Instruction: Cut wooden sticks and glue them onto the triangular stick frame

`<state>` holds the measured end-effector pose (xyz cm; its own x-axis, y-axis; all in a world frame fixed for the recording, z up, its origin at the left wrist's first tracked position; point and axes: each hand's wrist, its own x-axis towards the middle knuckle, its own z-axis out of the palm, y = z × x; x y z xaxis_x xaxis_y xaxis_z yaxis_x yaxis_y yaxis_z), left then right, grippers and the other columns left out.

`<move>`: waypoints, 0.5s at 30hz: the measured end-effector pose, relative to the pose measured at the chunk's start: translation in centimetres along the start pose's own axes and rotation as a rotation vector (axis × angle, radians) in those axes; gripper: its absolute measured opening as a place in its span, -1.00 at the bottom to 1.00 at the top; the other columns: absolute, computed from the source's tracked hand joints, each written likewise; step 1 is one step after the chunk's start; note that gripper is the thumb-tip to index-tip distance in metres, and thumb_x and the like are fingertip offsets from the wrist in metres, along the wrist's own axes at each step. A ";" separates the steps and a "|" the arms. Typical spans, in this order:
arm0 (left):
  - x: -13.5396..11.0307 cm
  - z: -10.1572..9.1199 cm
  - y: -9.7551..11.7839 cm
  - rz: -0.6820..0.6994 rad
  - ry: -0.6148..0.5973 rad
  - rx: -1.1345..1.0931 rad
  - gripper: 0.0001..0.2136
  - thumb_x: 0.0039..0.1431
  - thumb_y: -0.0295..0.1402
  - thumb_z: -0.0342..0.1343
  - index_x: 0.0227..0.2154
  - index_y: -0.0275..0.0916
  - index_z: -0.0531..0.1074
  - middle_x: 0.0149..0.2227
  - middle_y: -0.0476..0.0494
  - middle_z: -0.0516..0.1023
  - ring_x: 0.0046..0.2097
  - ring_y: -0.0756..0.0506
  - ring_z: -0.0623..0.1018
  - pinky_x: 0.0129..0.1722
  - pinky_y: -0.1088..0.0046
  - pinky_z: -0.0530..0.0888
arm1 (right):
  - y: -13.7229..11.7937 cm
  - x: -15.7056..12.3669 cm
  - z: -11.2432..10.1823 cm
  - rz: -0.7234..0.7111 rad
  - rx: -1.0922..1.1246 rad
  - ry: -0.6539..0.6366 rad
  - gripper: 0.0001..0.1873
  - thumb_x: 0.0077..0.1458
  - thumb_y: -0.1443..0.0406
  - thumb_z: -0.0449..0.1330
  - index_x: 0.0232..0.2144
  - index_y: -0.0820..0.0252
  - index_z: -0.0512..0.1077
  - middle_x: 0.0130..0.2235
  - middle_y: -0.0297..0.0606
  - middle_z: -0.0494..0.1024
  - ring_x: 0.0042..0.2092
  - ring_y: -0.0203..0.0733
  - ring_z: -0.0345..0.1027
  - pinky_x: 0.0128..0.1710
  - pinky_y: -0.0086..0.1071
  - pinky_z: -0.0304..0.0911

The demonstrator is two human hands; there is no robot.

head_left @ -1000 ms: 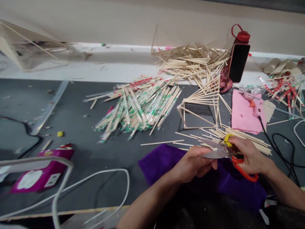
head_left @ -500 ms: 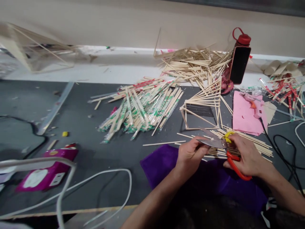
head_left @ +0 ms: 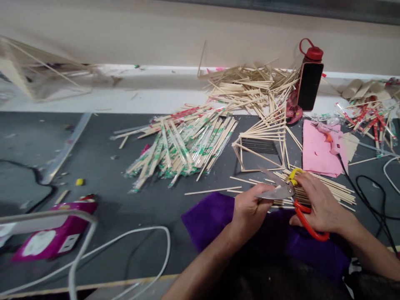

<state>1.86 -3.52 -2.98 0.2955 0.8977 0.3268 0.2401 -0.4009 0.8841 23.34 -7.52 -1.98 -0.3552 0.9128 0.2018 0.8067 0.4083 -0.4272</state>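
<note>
My right hand [head_left: 321, 204] is wrapped round a pair of scissors [head_left: 289, 191] with one red and one yellow handle loop. Their blades are spread and point left. My left hand [head_left: 250, 210] is closed close to the lower blade, which crosses in front of its fingertips. A small pale tip shows between the blades, but what the left fingers pinch is hidden. Behind and under the scissors lie loose wooden sticks [head_left: 336, 189]. Just beyond them stands a frame of glued sticks [head_left: 262, 156] with a fanned, twisted side. Purple cloth [head_left: 208, 216] lies below my hands.
Wrapped chopsticks [head_left: 184, 146] are heaped left of the frame, with a loose stick pile [head_left: 256, 83] behind. A red bottle [head_left: 313, 53] with a phone [head_left: 310, 86] against it stands at the back. A glue gun [head_left: 334, 141] rests on pink cloth [head_left: 321, 162]. A white cable [head_left: 168, 237] loops at left.
The view has shifted slightly, so most things sit a little lower and further left. Both hands and the spread scissors keep nearly the same position relative to each other.
</note>
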 end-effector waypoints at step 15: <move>0.2 -0.3 0.6 0.018 -0.058 0.036 -0.84 0.21 -0.43 0.04 -0.35 -0.24 0.53 -0.38 -0.07 0.64 -0.42 0.00 0.58 -0.38 0.58 0.49 | 0.2 0.1 -0.2 -0.050 0.032 0.026 -0.31 -0.02 -0.01 0.27 0.04 0.25 0.20 -0.10 0.09 0.49 -0.13 0.16 0.44 -0.18 0.01 0.40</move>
<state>1.78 -3.50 -2.24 0.3532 0.8784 0.3218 0.2673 -0.4244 0.8651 23.55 -7.33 -1.89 -0.3818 0.8909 0.2460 0.7725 0.4537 -0.4442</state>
